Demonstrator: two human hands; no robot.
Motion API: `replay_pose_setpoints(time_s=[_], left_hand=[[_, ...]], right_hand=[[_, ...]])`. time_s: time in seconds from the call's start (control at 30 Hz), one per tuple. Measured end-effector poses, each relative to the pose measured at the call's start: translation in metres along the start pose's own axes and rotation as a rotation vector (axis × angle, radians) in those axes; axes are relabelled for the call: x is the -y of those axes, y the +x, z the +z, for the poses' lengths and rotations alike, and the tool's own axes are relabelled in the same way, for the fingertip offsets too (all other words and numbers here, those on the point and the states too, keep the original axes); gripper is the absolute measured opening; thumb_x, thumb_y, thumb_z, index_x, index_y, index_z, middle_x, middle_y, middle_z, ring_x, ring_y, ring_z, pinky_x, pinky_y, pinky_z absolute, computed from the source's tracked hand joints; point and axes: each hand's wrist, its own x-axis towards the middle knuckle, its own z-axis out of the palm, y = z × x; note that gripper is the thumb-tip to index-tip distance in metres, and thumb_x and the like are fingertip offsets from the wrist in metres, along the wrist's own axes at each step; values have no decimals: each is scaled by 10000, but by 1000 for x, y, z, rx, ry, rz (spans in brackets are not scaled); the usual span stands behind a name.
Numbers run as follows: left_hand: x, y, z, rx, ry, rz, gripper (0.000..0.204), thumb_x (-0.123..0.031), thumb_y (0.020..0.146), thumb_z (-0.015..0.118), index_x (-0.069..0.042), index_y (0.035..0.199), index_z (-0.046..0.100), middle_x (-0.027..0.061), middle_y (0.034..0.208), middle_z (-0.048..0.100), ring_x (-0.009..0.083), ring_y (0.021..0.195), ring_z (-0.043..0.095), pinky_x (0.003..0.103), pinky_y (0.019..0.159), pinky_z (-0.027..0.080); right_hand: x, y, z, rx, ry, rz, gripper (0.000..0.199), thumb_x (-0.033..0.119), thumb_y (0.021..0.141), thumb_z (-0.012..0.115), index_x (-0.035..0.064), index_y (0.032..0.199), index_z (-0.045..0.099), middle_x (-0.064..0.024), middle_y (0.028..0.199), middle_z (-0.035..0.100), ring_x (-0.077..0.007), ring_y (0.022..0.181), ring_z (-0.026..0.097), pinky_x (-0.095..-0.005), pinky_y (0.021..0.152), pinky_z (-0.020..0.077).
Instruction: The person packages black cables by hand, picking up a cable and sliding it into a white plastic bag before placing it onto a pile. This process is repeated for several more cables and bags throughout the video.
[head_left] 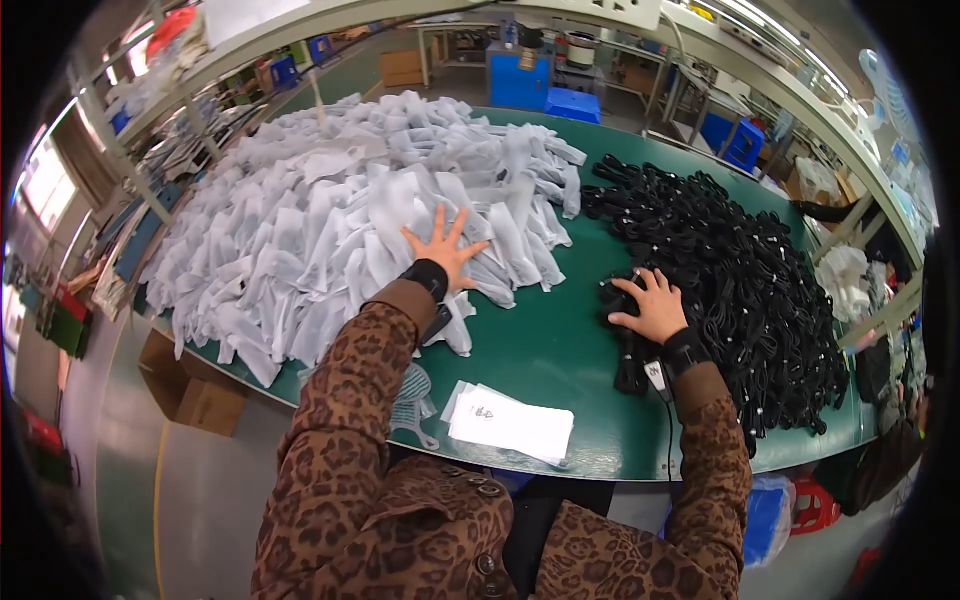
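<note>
My left hand [446, 249] lies with fingers spread on the near right side of a big heap of white wrapped packets [290, 220]. My right hand [655, 306] rests at the left edge of a pile of coiled black cables [750, 290], its fingers apart and bent a little. What lies beneath that palm is hidden. Both wrists wear black bands. Beside the right wrist is a small white device [655, 376] with a black lead running down over the table edge. A stack of white paper bags or sheets [512, 424] lies in front of me.
The heaps lie on a green table [530, 350] with a curved near edge. A light blue patterned item [412, 400] sits by my left forearm. On the floor at left stands an open cardboard box [190, 385]. A metal frame [840, 140] crosses above. A red stool [815, 505] stands below right.
</note>
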Motion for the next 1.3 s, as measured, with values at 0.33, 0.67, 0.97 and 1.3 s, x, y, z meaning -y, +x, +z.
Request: replay_pose_setpoints(time_s=[0.33,0.67,0.97,1.3], left_hand=[[31,-182,-22,-359,-442,249,577,-316,746,821,-118,1248,615,136,1295,516,358,1226,474,474,977,422],[34,-268,57,-341,-450,18,300,-178,771,775,-48,971,594,139,958,548,360,945,546,454,785,430],[31,-256,37,-292,-431,-42,365,-225,743,802,-23,942,573,156,911,567,389,890,571,470,748,445],[-129,-207,-13,-313,-1021,574,217,-37,798,727,-16,993,637,137,987,573,341,914,597,394,801,503]], right_hand=[[7,-32,8,-96,56,28,463,324,843,736,173,1258,599,-152,1423,466,-397,1321,434,-528,1012,406],[73,-51,-45,-253,883,192,247,93,945,636,23,1179,602,-126,928,663,-176,799,667,-290,704,522],[112,-149,-27,-258,660,-9,404,50,909,656,24,1306,583,-172,1054,706,-281,871,705,-322,772,538],[117,-188,-21,-137,767,206,441,39,892,665,46,1326,589,-189,1192,675,-336,1044,682,-339,870,530]])
